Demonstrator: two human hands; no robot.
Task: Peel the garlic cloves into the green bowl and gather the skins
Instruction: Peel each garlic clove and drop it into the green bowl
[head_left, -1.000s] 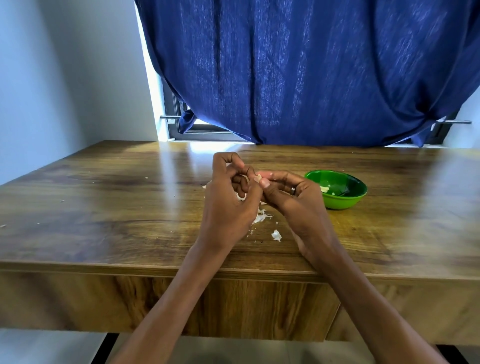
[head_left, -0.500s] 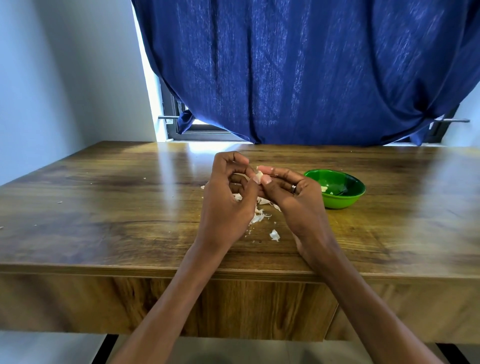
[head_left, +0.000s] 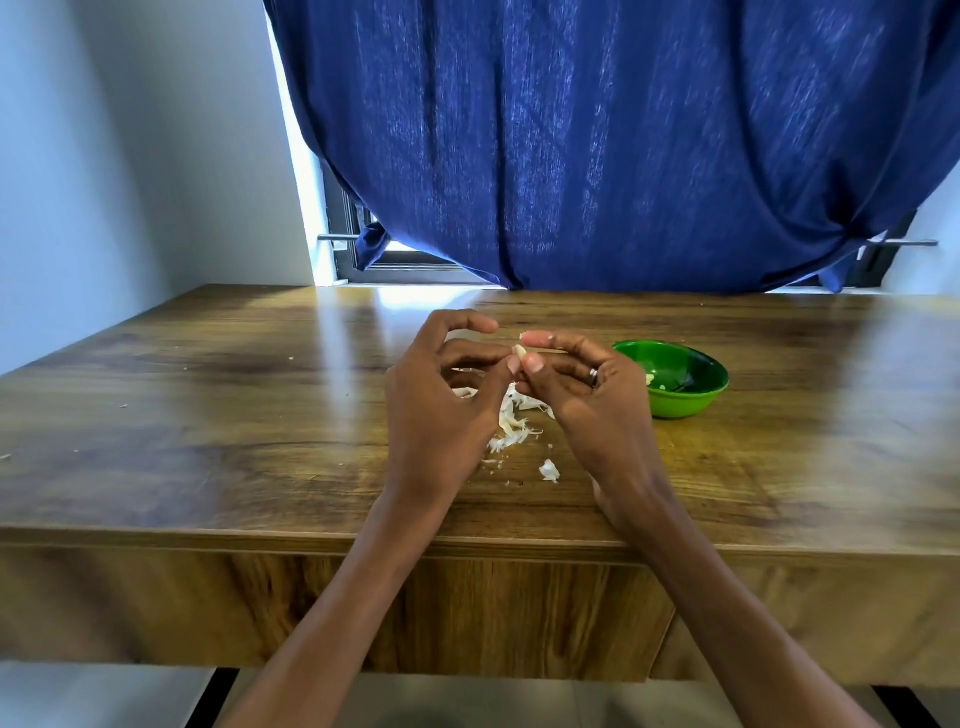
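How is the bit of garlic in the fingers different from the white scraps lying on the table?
The garlic clove is held up off the table, pinched between the left hand and right hand; the garlic skins lie loose on the wood below. The clove is one small solid piece; the skins are many thin, ragged flakes, scattered. Both are pale white.

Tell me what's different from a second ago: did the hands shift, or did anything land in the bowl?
The left hand has opened out: its curled fingers have spread and the index finger has lifted. Both hands still pinch the garlic clove at the fingertips, the right hand barely moved. More of the skins shows between the hands. The green bowl has not moved, and nothing new shows inside it.
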